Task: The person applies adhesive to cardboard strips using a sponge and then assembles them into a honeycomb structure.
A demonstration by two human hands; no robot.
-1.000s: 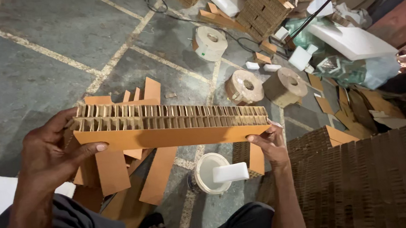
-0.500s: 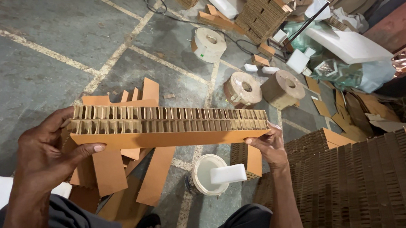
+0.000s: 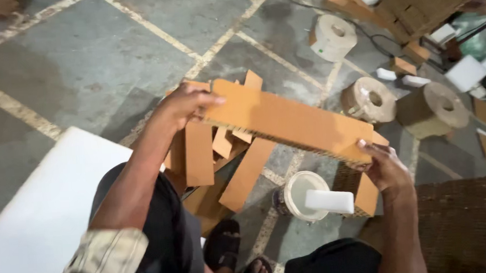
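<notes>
Both hands hold a long cardboard honeycomb block (image 3: 286, 120) in the air above the stone floor (image 3: 56, 57), tilted so its right end sits lower than its left. The left hand (image 3: 177, 106) grips the upper left end, fingers (image 3: 208, 99) curled over the flat orange face. The right hand (image 3: 386, 165) clasps the lower right end, its thumb pressed on the top face and the other fingers hidden underneath. Beneath the block lies a loose pile of orange cardboard strips (image 3: 222, 165). Just below the right end stands a white bucket (image 3: 301, 197) with a white foam piece (image 3: 329, 201) resting across its rim. Three rolls of brown paper (image 3: 368, 99) lie farther off on the floor, and a white board (image 3: 42, 219) lies at the person's left.
</notes>
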